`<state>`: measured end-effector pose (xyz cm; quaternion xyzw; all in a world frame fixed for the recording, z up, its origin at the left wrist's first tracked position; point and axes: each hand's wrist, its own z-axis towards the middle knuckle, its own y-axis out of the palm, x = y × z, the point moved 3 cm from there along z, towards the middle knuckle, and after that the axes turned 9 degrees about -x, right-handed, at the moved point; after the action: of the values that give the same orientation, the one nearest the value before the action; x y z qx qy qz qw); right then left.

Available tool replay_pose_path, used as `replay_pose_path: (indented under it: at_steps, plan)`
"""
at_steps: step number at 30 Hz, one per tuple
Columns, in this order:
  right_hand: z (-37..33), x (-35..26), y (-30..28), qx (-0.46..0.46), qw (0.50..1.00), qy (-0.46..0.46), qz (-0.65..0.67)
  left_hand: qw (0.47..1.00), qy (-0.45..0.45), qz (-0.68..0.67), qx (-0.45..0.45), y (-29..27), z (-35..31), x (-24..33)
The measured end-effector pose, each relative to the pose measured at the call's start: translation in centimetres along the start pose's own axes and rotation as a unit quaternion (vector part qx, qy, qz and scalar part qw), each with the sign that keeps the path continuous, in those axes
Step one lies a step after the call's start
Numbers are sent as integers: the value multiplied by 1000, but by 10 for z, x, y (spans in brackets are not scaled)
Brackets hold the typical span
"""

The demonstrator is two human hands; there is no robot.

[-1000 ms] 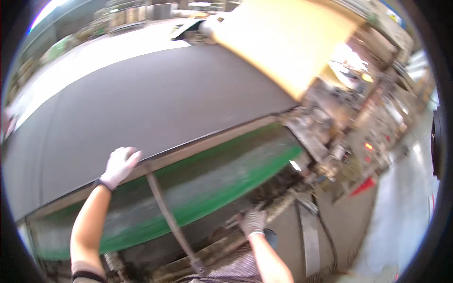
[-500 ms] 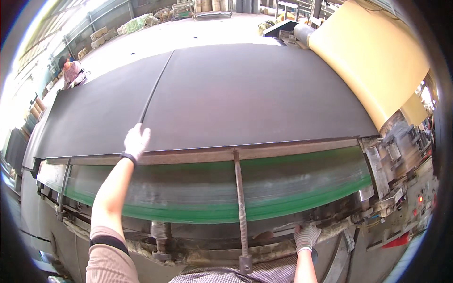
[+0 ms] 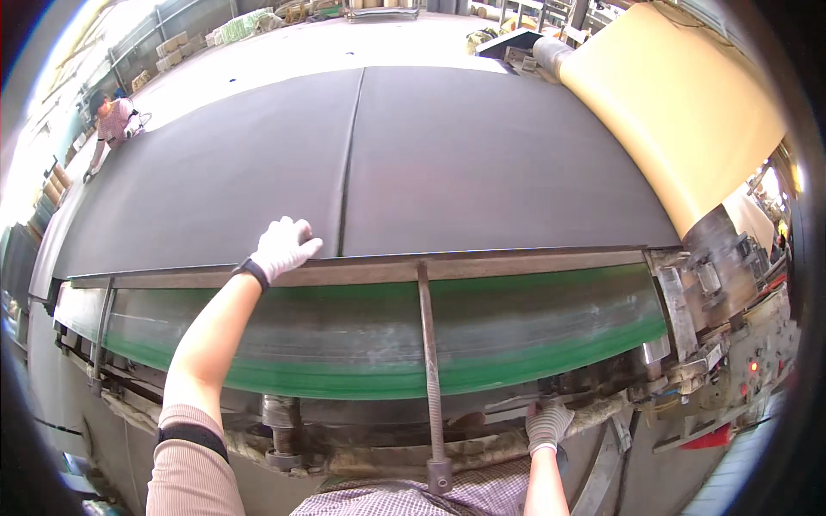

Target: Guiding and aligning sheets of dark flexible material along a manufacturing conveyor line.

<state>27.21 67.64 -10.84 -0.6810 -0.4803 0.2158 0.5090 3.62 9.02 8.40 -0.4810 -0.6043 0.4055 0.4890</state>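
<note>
My left hand point(image 3: 286, 248), in a white glove, is over the near edge of a wide dark sheet point(image 3: 499, 163), fingers bent and apart, holding nothing I can see. To the right of its fingertips a thin dark line point(image 3: 349, 159), a rod or a raised seam, crosses the sheet from far edge to near edge. A small gap shows between hand and line. Down at the machine's front frame, my right hand point(image 3: 549, 424), in a striped grey glove, is closed, its fingers curled at the rail point(image 3: 594, 414); what they grip is hidden.
A green-edged belt or roller point(image 3: 370, 344) runs below the sheet. An upright threaded rod point(image 3: 430, 361) stands in front of me. A large tan roll point(image 3: 671, 112) is at the right. A co-worker point(image 3: 114, 122) stands at the sheet's far left, beside its edge.
The dark line has shifted right across the view, and my left hand has come off its near end, fingers now apart. The co-worker's arm has reached down to the sheet's edge.
</note>
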Motion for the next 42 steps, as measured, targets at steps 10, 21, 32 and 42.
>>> replay_pose_path:
  at_steps: [10,21,32,42]
  plan:
    - [-14,-6,-18,27,999,-26,1,976,35,-133,172,-10,-2,-48]
    - [-26,-11,-39,-47,998,-8,-36,992,-78,-15,100,14,-2,-108]
    - [-27,-11,-44,-20,999,-33,20,930,132,-338,-52,31,31,2]
    - [-19,-11,-23,34,993,-93,60,975,-186,-102,68,47,92,-329]
